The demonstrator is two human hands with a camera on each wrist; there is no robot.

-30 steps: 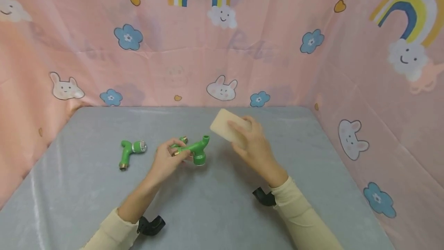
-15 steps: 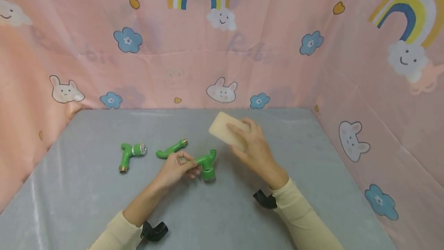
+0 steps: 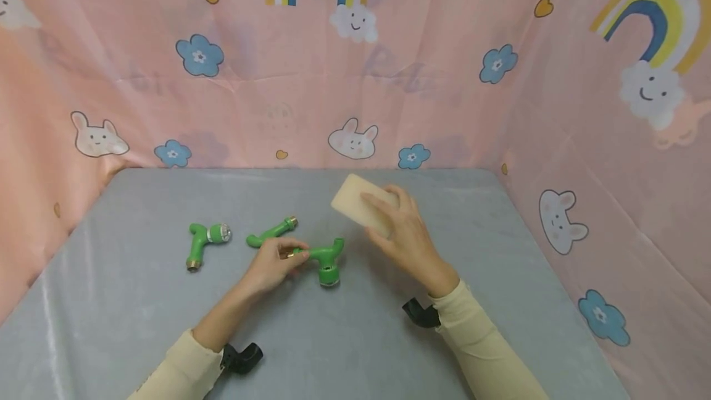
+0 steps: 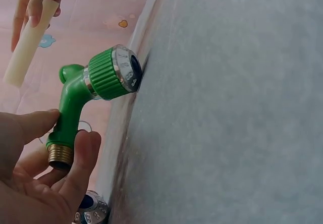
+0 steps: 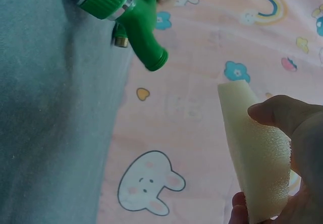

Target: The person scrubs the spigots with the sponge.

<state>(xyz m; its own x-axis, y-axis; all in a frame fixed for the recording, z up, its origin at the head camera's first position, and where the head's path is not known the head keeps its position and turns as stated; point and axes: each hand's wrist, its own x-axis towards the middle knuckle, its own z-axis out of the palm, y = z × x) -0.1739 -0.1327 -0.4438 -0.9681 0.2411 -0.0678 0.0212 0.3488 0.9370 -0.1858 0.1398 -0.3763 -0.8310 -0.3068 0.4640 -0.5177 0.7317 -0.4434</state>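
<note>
My left hand (image 3: 272, 264) pinches a green tap (image 3: 328, 255) between thumb and fingers, close to its brass threaded end. The tap's ribbed knob with a silver cap points down, right at the table surface in the left wrist view, and its spout (image 5: 154, 57) faces toward the right hand. To the right and higher, my right hand (image 3: 411, 239) grips a cream rectangular sponge (image 3: 361, 202), thumb on one face and fingers on the other. The sponge is held up above the table, apart from the tap.
Just behind the left hand lies a second green tap (image 3: 272, 232), its brass end pointing right. Further left is a third green tap (image 3: 202, 242) with a silver-capped knob. A grey cloth covers the table (image 3: 355, 338); a pink patterned curtain (image 3: 250, 97) surrounds its back and sides.
My left hand has brought the held tap slightly nearer and to the right, uncovering the second tap behind it. The right hand and sponge have hardly moved.
</note>
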